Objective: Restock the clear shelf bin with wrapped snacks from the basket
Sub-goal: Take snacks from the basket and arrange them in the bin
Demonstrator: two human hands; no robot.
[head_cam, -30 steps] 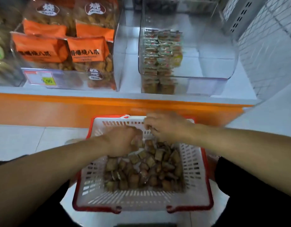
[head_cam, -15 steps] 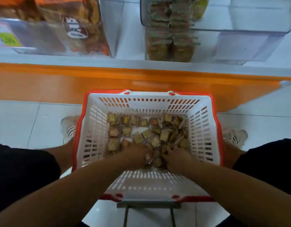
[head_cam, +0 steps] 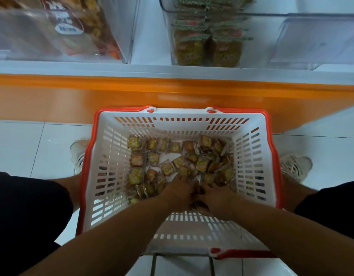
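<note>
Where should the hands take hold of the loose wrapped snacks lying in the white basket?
Scoop the small flat wrapped snacks from above, hands cupped under the heap's near edge: they lie loose and overlapping on the white slotted plastic basket floor, so gathering likely beats pinching.

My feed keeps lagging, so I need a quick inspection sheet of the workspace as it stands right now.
Surface: white tiled floor; white shelf with orange front.
Job's things: basket, white with red rim, holds loose wrapped snacks; clear shelf bin has stacked packs at its left, right part bare.
Clutter: neighbouring bin of bagged snacks.
Hands: left hand and right hand both down among the snacks; fingers hidden.
Cables: nothing seen.
Surroundings: shoes either side of the basket.
</note>
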